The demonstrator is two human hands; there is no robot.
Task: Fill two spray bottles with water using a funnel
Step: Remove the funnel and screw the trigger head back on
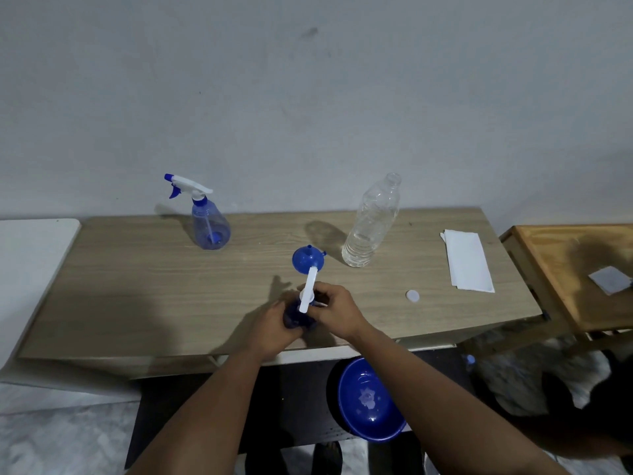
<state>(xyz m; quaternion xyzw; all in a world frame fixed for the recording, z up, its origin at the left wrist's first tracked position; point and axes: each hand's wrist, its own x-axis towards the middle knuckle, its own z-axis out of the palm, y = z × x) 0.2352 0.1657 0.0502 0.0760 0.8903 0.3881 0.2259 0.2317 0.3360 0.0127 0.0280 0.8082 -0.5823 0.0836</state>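
Bare table (pixel 137 286) lying open at left, while funnel (pixel 307 260) and water bottle (pixel 371 224) are crowding the centre-right.

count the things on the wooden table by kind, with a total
spray bottle: 2, one standing at the back, one held in both hands
funnel: 1
water bottle: 1
cap: 1
folded paper: 1
total: 6

Head-worn view, looking down, table (pixel 137 269) close
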